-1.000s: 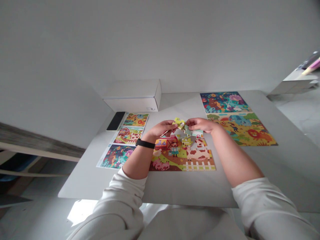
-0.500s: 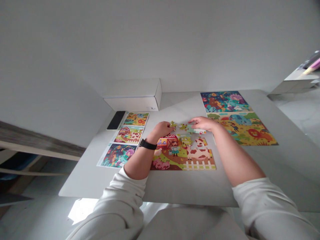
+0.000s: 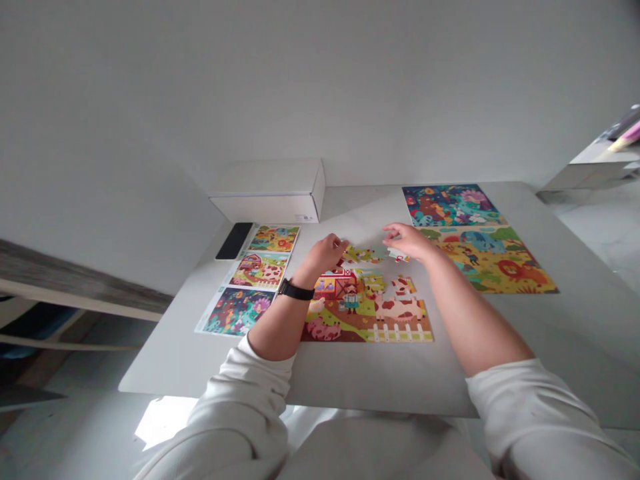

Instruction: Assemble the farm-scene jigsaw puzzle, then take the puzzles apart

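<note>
A farm jigsaw puzzle with a red barn, a farmer and a spotted cow lies partly assembled on the table. Behind its upper edge, several loose yellow-green puzzle pieces lie close together. My left hand, with a black band on the wrist, is over the barn's upper left. Its fingers are closed in a pinch, and whatever is between them is too small to make out. My right hand hovers just above a pale blue and white piece, fingers apart and holding nothing.
On the left lies a reference sheet with three small pictures, beside a black phone. A white box stands at the back against the wall. Two finished-looking picture puzzles lie at the right of the table.
Both hands have risen slightly away from me. My right hand has come off the pieces, and the pale blue piece now lies apart, to the right of the yellow-green ones.
</note>
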Motion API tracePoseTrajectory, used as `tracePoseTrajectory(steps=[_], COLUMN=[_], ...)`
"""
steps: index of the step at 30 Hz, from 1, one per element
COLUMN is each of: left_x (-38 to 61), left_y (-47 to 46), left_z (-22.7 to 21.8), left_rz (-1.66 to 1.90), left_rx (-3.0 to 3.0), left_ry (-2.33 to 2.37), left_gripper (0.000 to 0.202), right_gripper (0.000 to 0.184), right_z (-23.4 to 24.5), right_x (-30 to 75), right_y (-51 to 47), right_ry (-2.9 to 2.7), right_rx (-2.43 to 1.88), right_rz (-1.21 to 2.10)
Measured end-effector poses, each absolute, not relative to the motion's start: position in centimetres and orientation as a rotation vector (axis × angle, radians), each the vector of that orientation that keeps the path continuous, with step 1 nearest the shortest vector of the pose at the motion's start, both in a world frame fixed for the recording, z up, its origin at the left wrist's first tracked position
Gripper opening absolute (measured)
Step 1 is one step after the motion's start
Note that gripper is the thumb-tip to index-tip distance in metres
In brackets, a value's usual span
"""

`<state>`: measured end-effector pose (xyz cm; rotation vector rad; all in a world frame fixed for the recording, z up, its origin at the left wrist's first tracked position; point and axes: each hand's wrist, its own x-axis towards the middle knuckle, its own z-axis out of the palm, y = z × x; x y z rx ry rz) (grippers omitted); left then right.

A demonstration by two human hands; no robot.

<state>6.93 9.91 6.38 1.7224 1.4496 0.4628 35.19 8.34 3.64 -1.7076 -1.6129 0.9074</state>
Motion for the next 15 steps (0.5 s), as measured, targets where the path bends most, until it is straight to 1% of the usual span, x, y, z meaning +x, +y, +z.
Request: tracePoseTrajectory(steps=[2,4,6,8,11,15], left_x=[7.6,8.1,8.1,7.8,7.3,7.0], left_y=[9.8,9.8,9.8,9.8,9.8,9.5], left_z=[5.8,5.2,4.8,4.6,4.8,5.8], left_rz=[0.544,0.621,0.671,0.688,0.643,0.605], left_rx=[1.591,1.586,1.741,1.995,2.290,2.432], left_ry=[1.371,1.295,1.274,1.289,1.280,1.242], left_gripper=[0.019,0.023,0.030,0.033,0.034,0.031], right_gripper=[0.045,0.035,0.025,0.018,0.020,0.030], right_z=[3.5,3.5,4.0,4.7,6.0,6.4], right_x=[34.3,33.4,33.0,33.0,32.8,31.3], right_y=[8.4,8.4,8.3,7.9,7.1,5.9], right_ry=[-1.589,-1.610,-1.655,-1.709,-1.889,-2.178], right_rx=[-1.658,-1.676,-1.719,-1.727,-1.736,-1.850], right_rz=[0.870,0.776,0.638,0.564,0.693,0.890])
